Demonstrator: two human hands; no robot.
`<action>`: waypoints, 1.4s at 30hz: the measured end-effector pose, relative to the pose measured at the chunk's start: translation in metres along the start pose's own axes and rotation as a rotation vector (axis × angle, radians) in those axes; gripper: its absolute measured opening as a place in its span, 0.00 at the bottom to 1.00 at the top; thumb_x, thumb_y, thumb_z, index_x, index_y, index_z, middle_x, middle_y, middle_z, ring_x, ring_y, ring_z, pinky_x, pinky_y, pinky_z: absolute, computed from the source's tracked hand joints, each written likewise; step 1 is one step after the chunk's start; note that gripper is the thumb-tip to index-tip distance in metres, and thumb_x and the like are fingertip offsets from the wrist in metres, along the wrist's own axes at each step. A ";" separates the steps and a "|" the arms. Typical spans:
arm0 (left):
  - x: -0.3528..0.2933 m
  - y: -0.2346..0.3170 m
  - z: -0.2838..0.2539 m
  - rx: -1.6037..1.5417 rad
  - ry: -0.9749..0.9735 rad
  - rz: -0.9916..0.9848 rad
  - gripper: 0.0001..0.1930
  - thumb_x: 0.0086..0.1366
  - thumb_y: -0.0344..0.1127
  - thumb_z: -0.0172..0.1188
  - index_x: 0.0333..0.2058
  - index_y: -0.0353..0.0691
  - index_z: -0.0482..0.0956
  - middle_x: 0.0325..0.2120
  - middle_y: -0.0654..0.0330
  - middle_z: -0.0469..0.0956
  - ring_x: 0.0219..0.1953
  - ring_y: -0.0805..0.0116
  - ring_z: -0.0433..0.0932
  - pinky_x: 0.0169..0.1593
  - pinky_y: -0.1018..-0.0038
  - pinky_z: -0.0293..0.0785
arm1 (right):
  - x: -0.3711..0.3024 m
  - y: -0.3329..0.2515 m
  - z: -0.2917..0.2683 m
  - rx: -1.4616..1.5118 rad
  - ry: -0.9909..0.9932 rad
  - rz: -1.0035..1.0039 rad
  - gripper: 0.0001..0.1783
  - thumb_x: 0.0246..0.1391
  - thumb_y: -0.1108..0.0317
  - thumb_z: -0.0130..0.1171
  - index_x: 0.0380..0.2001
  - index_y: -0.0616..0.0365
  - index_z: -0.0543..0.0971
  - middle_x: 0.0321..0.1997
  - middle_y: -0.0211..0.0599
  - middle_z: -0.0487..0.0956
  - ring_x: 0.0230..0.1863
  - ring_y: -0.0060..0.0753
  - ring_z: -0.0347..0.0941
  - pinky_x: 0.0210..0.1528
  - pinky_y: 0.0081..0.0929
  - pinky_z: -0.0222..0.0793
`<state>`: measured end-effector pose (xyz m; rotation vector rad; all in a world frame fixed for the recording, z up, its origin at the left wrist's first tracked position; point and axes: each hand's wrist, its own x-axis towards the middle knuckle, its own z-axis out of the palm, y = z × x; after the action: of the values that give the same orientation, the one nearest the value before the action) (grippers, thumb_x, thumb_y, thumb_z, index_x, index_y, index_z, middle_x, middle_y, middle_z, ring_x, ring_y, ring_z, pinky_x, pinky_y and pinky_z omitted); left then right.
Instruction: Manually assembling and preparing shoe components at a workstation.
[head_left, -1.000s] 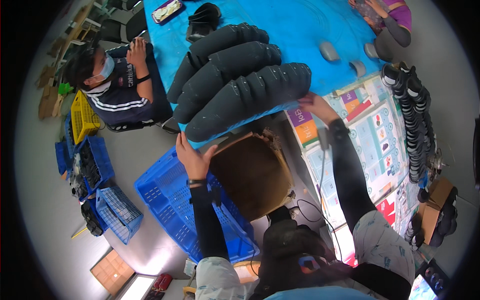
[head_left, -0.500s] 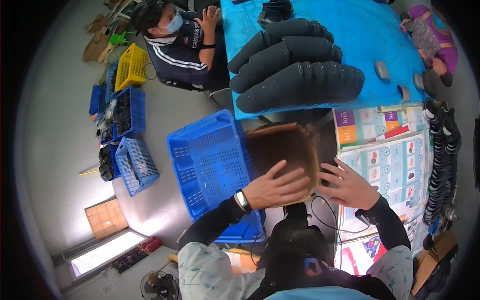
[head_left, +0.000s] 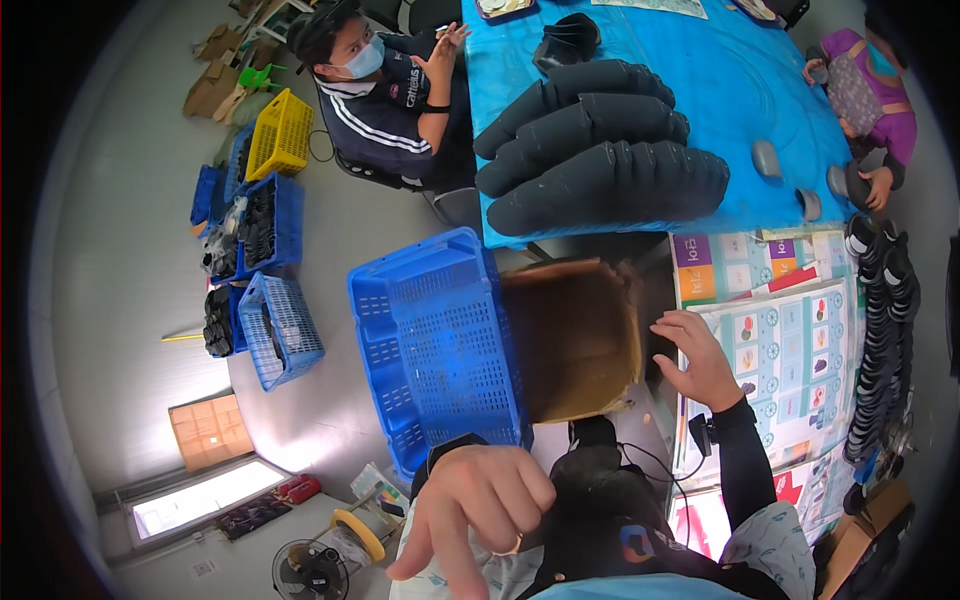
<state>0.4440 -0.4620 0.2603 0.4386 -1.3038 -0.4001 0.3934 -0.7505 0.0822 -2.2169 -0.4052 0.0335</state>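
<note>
My right hand point(head_left: 703, 362) hovers over the left edge of the sheet-covered table, fingers bent but apart, holding nothing. Beside it on the left is an open brown cardboard box point(head_left: 572, 412), its inside dark, with nothing distinct visible in it. My left hand point(head_left: 485, 505) is raised close in front of my body, back of the hand up. Its thumb and index finger are spread apart while the other fingers curl; their tips are hidden, and no held thing shows. Just beyond it stands an empty-looking blue plastic crate point(head_left: 440, 330).
Three rows of nested dark grey cup-like pieces point(head_left: 610, 185) lie on a blue-covered table point(head_left: 720, 80). A masked person point(head_left: 385, 110) sits at left; another person point(head_left: 870, 95) stands at right. Stacked black-and-white pieces point(head_left: 880, 330) line the right. Crates point(head_left: 285, 325) and a fan point(head_left: 310, 570) stand left.
My left hand has drawn back from over the box toward my body, its fingers curling. My right hand has shifted slightly, its fingers more bent. The view has tilted a little.
</note>
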 end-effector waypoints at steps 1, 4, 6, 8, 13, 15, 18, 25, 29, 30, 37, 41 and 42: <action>-0.004 0.000 -0.002 0.032 0.016 -0.007 0.30 0.73 0.64 0.53 0.62 0.51 0.74 0.17 0.66 0.73 0.12 0.64 0.62 0.20 0.66 0.59 | 0.002 0.005 0.002 0.013 0.004 0.019 0.24 0.49 0.72 0.67 0.51 0.60 0.79 0.56 0.46 0.77 0.61 0.54 0.71 0.64 0.43 0.69; -0.023 -0.005 -0.002 0.121 0.061 -0.009 0.33 0.72 0.67 0.51 0.56 0.43 0.77 0.19 0.64 0.74 0.15 0.64 0.67 0.22 0.67 0.59 | 0.006 0.023 0.004 0.024 0.016 0.055 0.23 0.50 0.72 0.67 0.52 0.59 0.79 0.55 0.46 0.78 0.60 0.53 0.72 0.64 0.42 0.68; -0.035 -0.010 -0.004 0.175 0.088 -0.003 0.37 0.72 0.70 0.47 0.52 0.36 0.79 0.23 0.61 0.76 0.17 0.66 0.70 0.25 0.69 0.59 | 0.008 0.034 0.004 0.022 0.026 0.076 0.23 0.51 0.73 0.66 0.52 0.59 0.79 0.55 0.45 0.78 0.60 0.53 0.72 0.64 0.42 0.68; -0.045 -0.018 -0.015 0.223 0.192 0.025 0.37 0.70 0.70 0.51 0.44 0.35 0.82 0.21 0.63 0.74 0.18 0.66 0.70 0.24 0.69 0.57 | 0.011 0.047 0.006 0.036 0.076 0.180 0.21 0.53 0.72 0.66 0.52 0.58 0.79 0.55 0.45 0.78 0.60 0.53 0.72 0.64 0.41 0.67; -0.096 -0.033 -0.042 0.435 0.886 -0.244 0.47 0.53 0.69 0.73 0.56 0.29 0.76 0.19 0.65 0.75 0.21 0.71 0.72 0.29 0.72 0.65 | 0.014 0.103 0.018 0.252 0.249 0.386 0.20 0.58 0.74 0.64 0.55 0.59 0.77 0.52 0.39 0.80 0.56 0.34 0.78 0.55 0.28 0.75; -0.105 -0.022 -0.078 0.611 0.950 -0.518 0.46 0.58 0.51 0.76 0.67 0.32 0.65 0.30 0.62 0.75 0.29 0.72 0.74 0.38 0.74 0.70 | 0.025 0.129 0.025 0.347 0.296 0.446 0.20 0.59 0.73 0.63 0.56 0.60 0.77 0.52 0.38 0.80 0.55 0.32 0.78 0.55 0.27 0.75; -0.139 -0.038 -0.133 0.892 0.989 -0.692 0.41 0.54 0.32 0.76 0.66 0.35 0.66 0.39 0.60 0.76 0.44 0.70 0.76 0.50 0.72 0.73 | 0.035 0.169 0.020 0.477 0.360 0.580 0.25 0.60 0.70 0.63 0.60 0.61 0.73 0.55 0.40 0.78 0.56 0.30 0.76 0.56 0.27 0.75; -0.224 -0.092 -0.215 1.721 0.858 -1.011 0.49 0.45 0.36 0.82 0.64 0.31 0.64 0.57 0.46 0.72 0.60 0.48 0.72 0.63 0.59 0.68 | 0.068 0.217 0.004 0.800 0.398 0.603 0.42 0.56 0.68 0.70 0.69 0.61 0.62 0.66 0.45 0.68 0.69 0.39 0.65 0.72 0.36 0.61; -0.240 -0.114 -0.237 1.896 0.673 -1.023 0.52 0.40 0.34 0.83 0.63 0.30 0.65 0.59 0.42 0.70 0.62 0.41 0.69 0.63 0.55 0.67 | 0.087 0.241 0.004 0.821 0.354 0.485 0.43 0.53 0.73 0.70 0.70 0.61 0.62 0.68 0.43 0.68 0.71 0.41 0.64 0.73 0.37 0.59; -0.242 -0.119 -0.241 1.887 0.669 -1.025 0.52 0.40 0.34 0.83 0.63 0.30 0.65 0.59 0.42 0.70 0.62 0.41 0.69 0.63 0.55 0.67 | 0.092 0.245 0.002 0.818 0.359 0.492 0.43 0.53 0.73 0.70 0.70 0.61 0.62 0.68 0.43 0.68 0.71 0.41 0.64 0.73 0.37 0.59; -0.254 -0.134 -0.254 1.927 0.648 -1.046 0.50 0.39 0.31 0.82 0.63 0.34 0.66 0.60 0.45 0.70 0.63 0.42 0.68 0.64 0.55 0.66 | 0.117 0.259 0.011 0.848 0.200 0.526 0.39 0.50 0.74 0.73 0.65 0.61 0.68 0.64 0.40 0.75 0.64 0.33 0.72 0.65 0.30 0.70; -0.257 -0.147 -0.264 1.930 0.617 -0.979 0.50 0.39 0.31 0.81 0.63 0.34 0.65 0.59 0.43 0.71 0.61 0.40 0.69 0.64 0.54 0.66 | 0.117 0.276 0.016 0.840 0.189 0.515 0.38 0.50 0.74 0.74 0.64 0.61 0.69 0.62 0.38 0.77 0.63 0.30 0.73 0.64 0.30 0.71; -0.257 -0.153 -0.265 1.898 0.611 -0.973 0.50 0.39 0.31 0.81 0.63 0.34 0.65 0.59 0.43 0.71 0.61 0.40 0.69 0.64 0.54 0.66 | 0.114 0.280 0.015 0.852 0.191 0.522 0.38 0.50 0.75 0.74 0.64 0.61 0.69 0.61 0.37 0.78 0.62 0.29 0.73 0.64 0.30 0.71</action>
<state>0.6410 -0.4372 -0.0864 2.5697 -0.3841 0.3511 0.5766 -0.8672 -0.1288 -1.4042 0.2737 0.2273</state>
